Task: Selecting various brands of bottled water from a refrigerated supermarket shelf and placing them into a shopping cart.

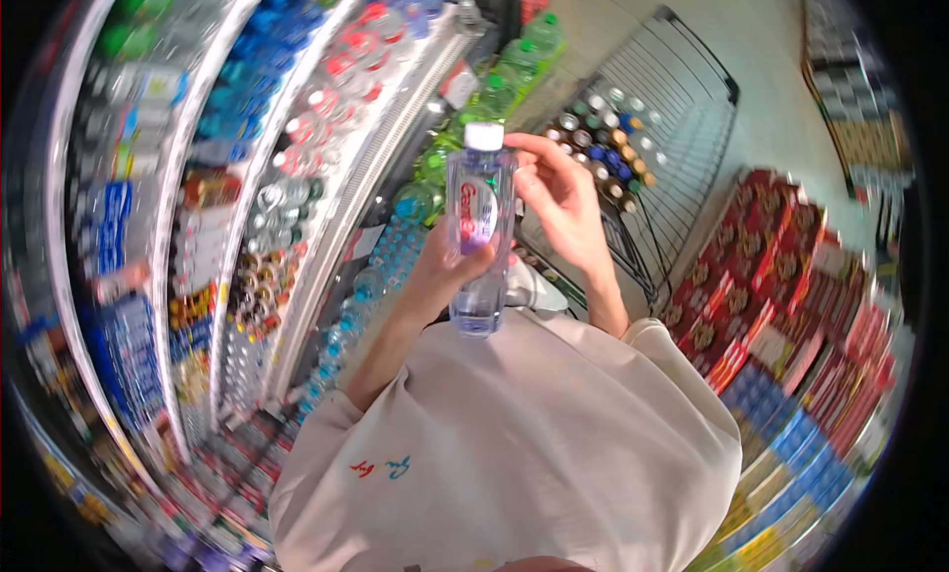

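Note:
A clear plastic water bottle (480,283) with a white cap and a printed label stands upright before my chest. My left hand (451,264) is closed around its left side, the thumb lying across the front below the label. Beside the cap is my right hand (557,190), its fingers bent and apart and one fingertip at or close to the cap's edge; whether it touches I cannot tell. The right hand holds nothing. Behind the bottle, green-capped bottles (495,97) stand in a row along the shelf base.
On the left, lit shelves hold many bottles, among them red-capped ones (322,101). A wire shopping cart (678,75) with many capped bottles (612,157) stands at the upper right. Stacked red cartons (730,260) fill the right side. Blue-capped bottles (348,323) line the floor level.

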### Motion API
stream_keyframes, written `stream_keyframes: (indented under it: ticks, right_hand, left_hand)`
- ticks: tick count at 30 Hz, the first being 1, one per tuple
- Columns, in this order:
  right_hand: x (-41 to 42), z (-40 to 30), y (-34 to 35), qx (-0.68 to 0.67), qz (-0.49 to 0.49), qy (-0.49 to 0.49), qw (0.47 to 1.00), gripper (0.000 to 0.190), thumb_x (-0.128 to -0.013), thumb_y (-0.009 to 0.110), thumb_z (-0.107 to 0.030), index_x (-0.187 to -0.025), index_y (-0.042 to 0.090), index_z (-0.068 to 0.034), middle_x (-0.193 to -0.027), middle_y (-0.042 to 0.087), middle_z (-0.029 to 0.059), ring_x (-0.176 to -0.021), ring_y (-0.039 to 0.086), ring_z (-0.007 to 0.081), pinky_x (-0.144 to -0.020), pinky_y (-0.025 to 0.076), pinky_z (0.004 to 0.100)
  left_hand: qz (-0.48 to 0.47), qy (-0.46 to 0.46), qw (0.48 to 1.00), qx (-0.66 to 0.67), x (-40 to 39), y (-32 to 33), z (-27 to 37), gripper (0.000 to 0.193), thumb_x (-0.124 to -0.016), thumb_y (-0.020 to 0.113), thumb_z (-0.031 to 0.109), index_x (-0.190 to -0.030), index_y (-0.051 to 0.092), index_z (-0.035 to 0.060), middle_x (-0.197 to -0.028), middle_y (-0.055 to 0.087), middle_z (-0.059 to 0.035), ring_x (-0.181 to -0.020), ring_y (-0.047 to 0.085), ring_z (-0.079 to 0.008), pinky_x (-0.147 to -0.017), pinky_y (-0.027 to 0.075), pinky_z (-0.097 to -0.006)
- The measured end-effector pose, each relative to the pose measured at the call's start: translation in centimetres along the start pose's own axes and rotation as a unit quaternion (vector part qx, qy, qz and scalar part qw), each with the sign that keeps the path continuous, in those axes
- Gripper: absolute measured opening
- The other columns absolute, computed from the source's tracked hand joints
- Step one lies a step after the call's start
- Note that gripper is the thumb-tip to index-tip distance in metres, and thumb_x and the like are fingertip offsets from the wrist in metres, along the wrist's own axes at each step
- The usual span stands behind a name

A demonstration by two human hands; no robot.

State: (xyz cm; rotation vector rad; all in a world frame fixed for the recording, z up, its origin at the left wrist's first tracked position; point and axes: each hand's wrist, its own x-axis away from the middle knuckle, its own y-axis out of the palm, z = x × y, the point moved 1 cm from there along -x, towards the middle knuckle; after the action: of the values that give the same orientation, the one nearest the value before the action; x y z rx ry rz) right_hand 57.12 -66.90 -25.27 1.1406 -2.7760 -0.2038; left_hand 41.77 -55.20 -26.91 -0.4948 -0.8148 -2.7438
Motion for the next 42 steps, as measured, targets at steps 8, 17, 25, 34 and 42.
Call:
stream_keyframes:
  ticks: [8, 17, 25, 34, 42]
  right_hand:
    - [3.2, -3.1, -12.4, 0.164, 0.088, -0.046, 0.981, 0.029, -0.075, 0.082, -0.023, -0.085, 0.068, -0.001, -0.074, 0.064, 0.0043, -0.063, 0.058, 0.0117, -0.058, 0.046, 0.0279]
    - [5.2, -3.8, -22.6, 0.428, 0.208, -0.081, 0.876, 0.027, -0.072, 0.085, -0.018, -0.081, 0.063, -0.004, -0.073, 0.065, 0.0064, -0.064, 0.064, 0.0171, -0.058, 0.050, 0.0295]
    - [0.1, 2.3, -36.1, 0.584, 0.380, -0.002, 0.717, 0.038, -0.081, 0.080, -0.042, -0.087, 0.067, -0.007, -0.072, 0.069, 0.0064, -0.065, 0.067, 0.0241, -0.061, 0.052, 0.0355]
    - [-6.9, 18.7, -49.7, 0.651, 0.362, 0.154, 0.649, 0.045, -0.085, 0.072, -0.050, -0.100, 0.069, -0.008, -0.084, 0.073, 0.0111, -0.082, 0.072, 0.0328, -0.071, 0.056, 0.0438]
    - [-7.9, 29.4, -51.9, 0.602, 0.371, 0.254, 0.660, 0.046, -0.086, 0.072, -0.048, -0.112, 0.065, -0.010, -0.099, 0.071, 0.0185, -0.091, 0.070, 0.0380, -0.075, 0.057, 0.0479]
  left_hand:
    - [-0.165, -0.035, 0.952, -0.254, -8.1, 7.2, -1.8, 0.068, -0.076, 0.087, 0.019, -0.132, 0.052, 0.0058, -0.111, 0.064, -0.0035, -0.101, 0.060, -0.0123, -0.089, 0.049, -0.0309]
    - [-0.164, 0.175, 0.872, -0.427, -18.6, 13.2, -7.9, 0.078, -0.082, 0.083, 0.017, -0.147, 0.041, 0.0062, -0.137, 0.058, -0.0137, -0.121, 0.061, -0.0269, -0.103, 0.046, -0.0404]
    - [-0.117, -0.057, 0.842, -0.524, -17.7, 6.2, -16.4, 0.050, -0.089, 0.073, 0.022, -0.132, 0.055, 0.0026, -0.131, 0.059, -0.0208, -0.127, 0.053, -0.0370, -0.106, 0.043, -0.0434]
    - [-0.136, 0.112, 0.732, -0.658, -16.7, 5.7, -18.3, 0.055, -0.082, 0.077, 0.022, -0.128, 0.057, -0.0003, -0.132, 0.057, -0.0164, -0.131, 0.048, -0.0344, -0.115, 0.034, -0.0497]
    - [-0.125, 0.097, 0.743, -0.650, -16.8, 5.7, -18.8, 0.061, -0.075, 0.081, 0.019, -0.129, 0.057, 0.0024, -0.133, 0.057, -0.0149, -0.130, 0.050, -0.0333, -0.113, 0.036, -0.0491]
